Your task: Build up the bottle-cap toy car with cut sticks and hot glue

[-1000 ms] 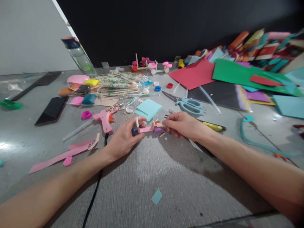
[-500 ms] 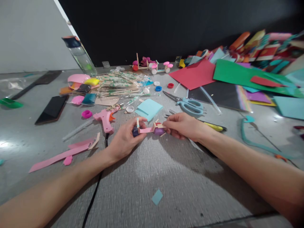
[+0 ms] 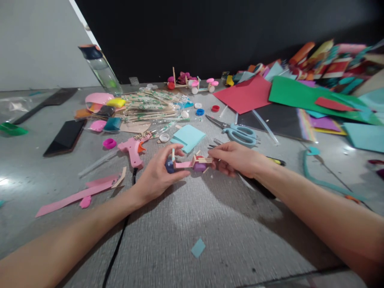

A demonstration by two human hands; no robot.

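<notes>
A small toy vehicle (image 3: 184,164), made of wooden sticks and a pink paper strip, is between my hands. It has a dark blue round part at its left end and red and purple parts on the right. My left hand (image 3: 157,172) is around the blue end, thumb and fingers spread apart and open. My right hand (image 3: 235,159) is closed, its thumb and forefinger pinching the stick ends at the toy's right side. Behind the toy lie light blue paper squares (image 3: 190,137). Past my right hand are blue-handled scissors (image 3: 241,134) and a partly hidden yellow-and-black tool (image 3: 276,161).
To the left are a pink glue gun (image 3: 132,152) with a black cord, pink paper strips (image 3: 78,196) and a phone (image 3: 65,138). Wrapped sticks (image 3: 150,104), a bottle (image 3: 100,70) and finished-looking toy vehicles (image 3: 204,87) stand behind. Coloured paper sheets (image 3: 246,94) lie at right.
My left thumb and fingers have spread away from the blue end, showing more of it. My right hand keeps its pinch on the toy's right end, nearly still.
</notes>
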